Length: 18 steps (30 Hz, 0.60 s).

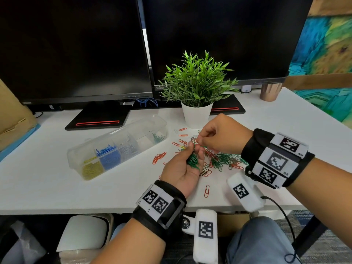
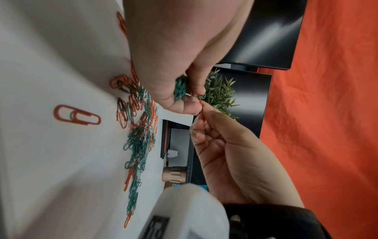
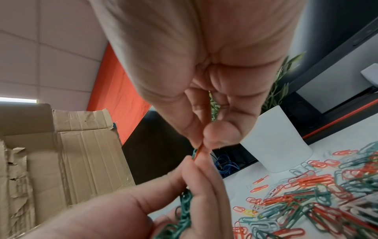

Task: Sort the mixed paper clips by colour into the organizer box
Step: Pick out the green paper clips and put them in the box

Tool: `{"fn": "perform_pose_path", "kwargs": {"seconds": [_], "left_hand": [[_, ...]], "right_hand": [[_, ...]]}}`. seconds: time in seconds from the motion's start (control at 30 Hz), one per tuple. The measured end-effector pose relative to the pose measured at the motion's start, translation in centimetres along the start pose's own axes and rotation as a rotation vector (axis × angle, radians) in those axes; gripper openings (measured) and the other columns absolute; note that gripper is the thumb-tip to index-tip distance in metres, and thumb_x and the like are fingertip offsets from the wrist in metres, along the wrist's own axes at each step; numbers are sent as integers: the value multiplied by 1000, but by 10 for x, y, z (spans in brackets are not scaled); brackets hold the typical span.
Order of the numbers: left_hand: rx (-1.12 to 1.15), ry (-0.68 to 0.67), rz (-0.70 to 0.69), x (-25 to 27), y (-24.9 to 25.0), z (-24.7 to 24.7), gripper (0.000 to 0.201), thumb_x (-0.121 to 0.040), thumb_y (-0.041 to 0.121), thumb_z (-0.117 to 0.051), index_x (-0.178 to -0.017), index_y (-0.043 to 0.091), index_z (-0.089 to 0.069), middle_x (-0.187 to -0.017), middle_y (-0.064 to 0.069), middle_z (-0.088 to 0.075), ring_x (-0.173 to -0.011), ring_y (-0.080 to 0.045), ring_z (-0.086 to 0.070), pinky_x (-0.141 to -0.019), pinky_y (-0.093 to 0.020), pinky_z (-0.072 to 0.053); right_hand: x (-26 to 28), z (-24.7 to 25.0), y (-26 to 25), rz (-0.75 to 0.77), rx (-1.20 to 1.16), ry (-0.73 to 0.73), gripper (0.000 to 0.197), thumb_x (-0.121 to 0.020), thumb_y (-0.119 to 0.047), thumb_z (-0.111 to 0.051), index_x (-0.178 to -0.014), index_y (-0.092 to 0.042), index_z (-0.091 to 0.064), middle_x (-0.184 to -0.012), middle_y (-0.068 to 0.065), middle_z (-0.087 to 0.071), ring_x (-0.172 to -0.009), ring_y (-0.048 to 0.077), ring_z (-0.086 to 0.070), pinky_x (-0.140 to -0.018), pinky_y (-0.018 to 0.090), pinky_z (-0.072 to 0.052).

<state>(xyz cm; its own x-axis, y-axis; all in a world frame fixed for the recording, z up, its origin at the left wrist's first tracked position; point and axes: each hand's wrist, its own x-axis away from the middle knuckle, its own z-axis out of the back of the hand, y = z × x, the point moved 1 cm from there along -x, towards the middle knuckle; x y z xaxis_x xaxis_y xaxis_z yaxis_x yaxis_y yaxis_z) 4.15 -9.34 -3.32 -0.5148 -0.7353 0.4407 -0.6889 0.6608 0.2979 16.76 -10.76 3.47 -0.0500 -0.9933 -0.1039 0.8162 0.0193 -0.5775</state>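
Two hands meet above the white counter [image 1: 57,187]. The left hand [image 1: 182,168] is curled round a bunch of green wire paper clips [image 1: 193,161]; the right hand [image 1: 219,136] pinches one red clip [image 3: 199,151] snagged in it. Best to slide the red one out along its loop rather than tug. The clear plastic organizer box [image 1: 76,155] lies to the left, its green compartment at the far end.

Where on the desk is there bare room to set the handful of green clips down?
Bare desk lies along the near edge, in front of the organizer box and left of the left hand. More shows right of the plant pot, toward the copper cup. The loose clip pile crowds the area under both hands.
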Motion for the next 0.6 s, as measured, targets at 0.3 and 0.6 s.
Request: {"fn": "perform_pose_path", "kwargs": {"seconds": [0.3, 0.6], "left_hand": [[21, 40, -25, 4, 2, -2, 7, -86, 1, -62, -91, -4, -63, -80, -16, -67, -71, -19, -64, -57, -24, -58], [-15, 35, -13, 6, 4, -3, 7, -88, 2, -61, -93, -2, -63, -85, -13, -64, -72, -15, -59, -69, -24, -55]], "right_hand": [[7, -4, -10, 88, 248, -31, 20, -88, -18, -60, -77, -15, -76, -59, -10, -58, -53, 3, -48, -46, 14, -30], [8, -6, -15, 226, 486, -95, 25, -93, -21, -50, -85, -9, -72, -76, 9, -64, -69, 23, -54, -61, 29, -40]]}}
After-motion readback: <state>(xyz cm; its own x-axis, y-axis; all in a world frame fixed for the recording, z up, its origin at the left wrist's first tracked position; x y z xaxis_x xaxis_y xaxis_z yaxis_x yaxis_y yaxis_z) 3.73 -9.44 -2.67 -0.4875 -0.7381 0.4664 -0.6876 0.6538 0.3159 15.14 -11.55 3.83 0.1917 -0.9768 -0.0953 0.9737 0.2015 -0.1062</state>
